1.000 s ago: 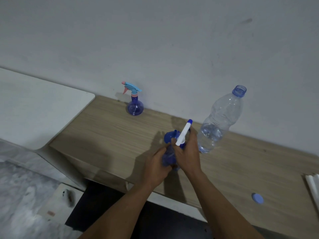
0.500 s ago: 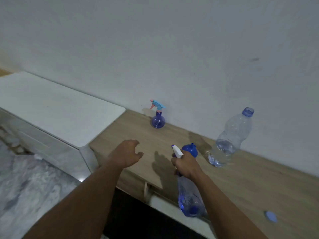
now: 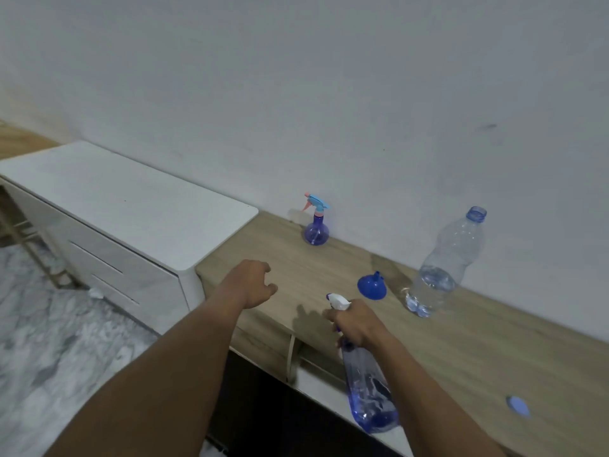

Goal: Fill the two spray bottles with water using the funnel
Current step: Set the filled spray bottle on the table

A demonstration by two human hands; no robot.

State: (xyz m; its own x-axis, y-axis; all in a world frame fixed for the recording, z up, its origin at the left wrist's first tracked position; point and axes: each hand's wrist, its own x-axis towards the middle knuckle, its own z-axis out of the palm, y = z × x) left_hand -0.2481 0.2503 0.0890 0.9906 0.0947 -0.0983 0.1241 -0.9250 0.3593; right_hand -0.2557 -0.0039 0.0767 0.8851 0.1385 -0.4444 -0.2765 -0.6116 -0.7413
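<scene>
Head view: right hand grips tall spray bottle at its neck, body hanging below grip. Funnel just beyond. Left hand loosely curled, holding nothing.

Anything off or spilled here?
No spill visible. The water bottle stands uncapped, its cap lying apart to the right. The funnel sits spout-up on the table, in no bottle. The right hand holds a spray bottle over the table's front edge.
</scene>
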